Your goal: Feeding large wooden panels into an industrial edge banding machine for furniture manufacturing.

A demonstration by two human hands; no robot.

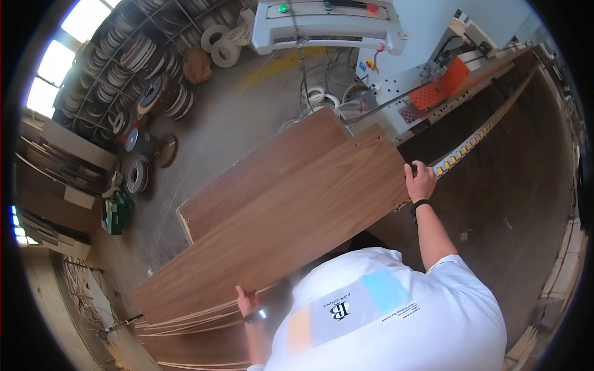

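Note:
A long brown wood-grain board [291,213] lies slantwise in front of me, its right end higher in the view. My left hand [247,302] grips the near long edge, thumb up against the top face and the other fingers mostly hidden. At the right end, my right hand [421,179] is closed around the short edge, close to a corner. Beneath and beyond this board, a second brown board [266,168] shows, with small holes near its ends. More stacked boards [195,337] show their edges below my left hand.
A pale machine [396,68] with orange parts [436,86] stands at the far right. Its control panel [328,28] hangs at the top. A strip of yellow rollers [461,151] runs right. Racks of edge-band rolls [117,74] and loose spools [139,176] stand left; cables [309,99] cross the floor.

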